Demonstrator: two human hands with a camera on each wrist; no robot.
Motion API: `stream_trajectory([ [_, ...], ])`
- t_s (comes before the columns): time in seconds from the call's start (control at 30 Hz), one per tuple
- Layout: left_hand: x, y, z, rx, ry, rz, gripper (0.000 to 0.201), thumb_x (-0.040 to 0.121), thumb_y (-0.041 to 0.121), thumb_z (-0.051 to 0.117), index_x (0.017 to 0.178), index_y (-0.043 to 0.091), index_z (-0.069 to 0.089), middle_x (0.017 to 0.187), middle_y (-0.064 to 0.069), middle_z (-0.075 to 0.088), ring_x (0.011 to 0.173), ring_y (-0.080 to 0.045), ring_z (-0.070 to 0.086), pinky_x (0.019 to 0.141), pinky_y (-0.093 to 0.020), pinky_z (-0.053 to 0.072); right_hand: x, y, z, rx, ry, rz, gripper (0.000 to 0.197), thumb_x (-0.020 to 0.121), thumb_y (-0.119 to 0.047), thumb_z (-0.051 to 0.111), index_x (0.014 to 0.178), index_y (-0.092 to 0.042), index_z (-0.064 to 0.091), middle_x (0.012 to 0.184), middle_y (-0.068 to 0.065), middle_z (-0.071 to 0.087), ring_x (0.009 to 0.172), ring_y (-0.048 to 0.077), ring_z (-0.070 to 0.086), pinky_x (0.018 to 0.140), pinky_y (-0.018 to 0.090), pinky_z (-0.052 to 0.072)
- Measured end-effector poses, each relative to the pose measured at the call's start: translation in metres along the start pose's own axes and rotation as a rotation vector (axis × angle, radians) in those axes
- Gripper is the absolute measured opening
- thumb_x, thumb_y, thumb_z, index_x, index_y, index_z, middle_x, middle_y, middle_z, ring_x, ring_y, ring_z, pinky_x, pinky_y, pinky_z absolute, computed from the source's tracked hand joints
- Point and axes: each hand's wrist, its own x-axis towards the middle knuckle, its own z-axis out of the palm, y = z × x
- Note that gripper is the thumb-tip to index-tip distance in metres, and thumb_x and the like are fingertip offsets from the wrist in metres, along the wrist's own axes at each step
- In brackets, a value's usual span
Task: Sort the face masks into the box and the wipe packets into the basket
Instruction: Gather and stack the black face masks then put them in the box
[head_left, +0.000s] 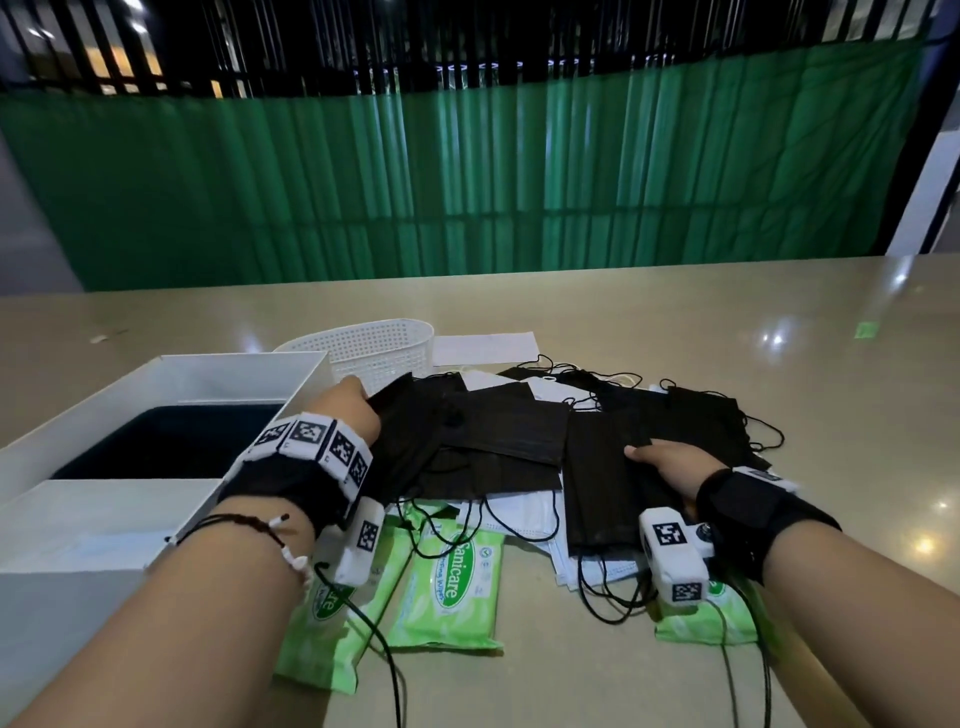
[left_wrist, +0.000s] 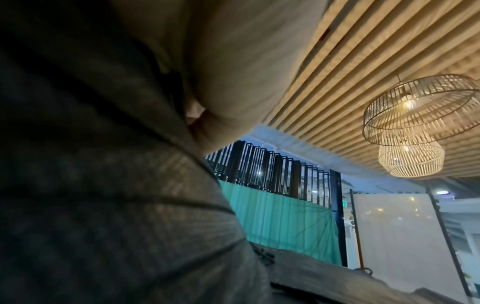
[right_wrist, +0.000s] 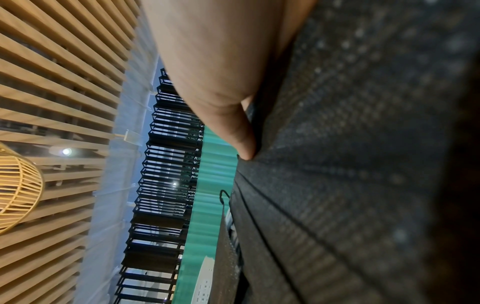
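The right hand (right_wrist: 221, 67) has a fingertip (right_wrist: 244, 148) pressed on a black face mask (right_wrist: 350, 185); a wicker lamp (right_wrist: 15, 191) hangs from the slatted ceiling (right_wrist: 52, 92).

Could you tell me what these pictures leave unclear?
- Head view: left hand fingers hidden under a black mask.
- Head view: basket interior, too shallow an angle.
- Head view: third wipe packet, mostly behind the wrist camera.
- Wrist views: mask fabric blurred, fills the frame.
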Motion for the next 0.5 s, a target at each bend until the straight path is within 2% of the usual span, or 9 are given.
stream_trajectory([
  [0.07,-0.003,0.000,0.000,0.063,0.001,-0.002,0.032,0.094,0.010,0.040,0.124,0.007,0.051,0.124,-0.015,0.056,0.115,-0.030,0.052,0.089,-0.029,0.038,0.001,0.000,0.000,0.014,0.002,0.011,0.024,0.093,-0.014,0.054,0.113,-0.001,0.055,0.087,0.009,0.062,0.069,0.015,0.056,0.050,0.014,0.047],
  [0.13,-0.001,-0.001,-0.005,0.066,-0.010,0.006,0.033,0.093,0.010,0.039,0.123,0.006,0.055,0.125,-0.015,0.057,0.114,-0.031,0.053,0.092,-0.031,0.039,-0.001,-0.003,0.001,0.027,-0.008,0.024,0.029,0.093,-0.014,0.053,0.118,0.001,0.054,0.089,0.012,0.062,0.071,0.018,0.058,0.055,0.019,0.048],
  [0.23,-0.002,0.004,-0.027,0.014,0.040,0.052,0.030,0.090,0.015,0.041,0.111,0.010,0.062,0.115,-0.012,0.061,0.099,-0.029,0.055,0.083,-0.032,0.040,-0.005,-0.005,0.001,-0.007,0.002,0.034,0.036,0.092,-0.016,0.054,0.120,0.007,0.053,0.100,0.017,0.064,0.080,0.025,0.061,0.063,0.022,0.049],
  [0.33,-0.008,0.013,-0.056,0.065,0.101,0.107,0.025,0.086,0.022,0.047,0.099,0.012,0.066,0.100,-0.009,0.065,0.087,-0.026,0.057,0.072,-0.028,0.041,-0.007,-0.006,0.002,0.005,-0.009,0.038,0.033,0.092,-0.016,0.054,0.119,0.003,0.053,0.095,0.014,0.064,0.073,0.021,0.059,0.057,0.022,0.049],
  [0.4,-0.012,0.019,-0.068,0.064,0.093,0.148,0.025,0.086,0.025,0.052,0.094,0.009,0.069,0.095,-0.014,0.067,0.087,-0.028,0.061,0.067,-0.027,0.040,-0.012,-0.010,0.004,0.009,0.005,0.043,0.035,0.092,-0.016,0.054,0.121,0.004,0.053,0.096,0.015,0.064,0.076,0.023,0.060,0.069,0.030,0.050],
  [0.47,-0.015,0.023,-0.075,-0.008,0.042,0.192,0.025,0.085,0.030,0.058,0.088,0.009,0.070,0.091,-0.014,0.068,0.081,-0.025,0.061,0.064,-0.025,0.040,-0.014,-0.012,0.006,0.019,0.009,0.043,0.039,0.092,-0.018,0.054,0.123,0.005,0.053,0.102,0.017,0.064,0.092,0.032,0.062,0.091,0.041,0.048],
  [0.5,-0.017,0.024,-0.078,-0.060,0.006,0.210,0.023,0.085,0.033,0.061,0.085,0.011,0.070,0.087,-0.010,0.067,0.076,-0.020,0.059,0.062,-0.024,0.039,-0.017,-0.014,0.007,0.003,0.025,0.043,0.041,0.092,-0.019,0.054,0.126,0.004,0.052,0.109,0.018,0.063,0.103,0.035,0.060,0.098,0.041,0.045],
])
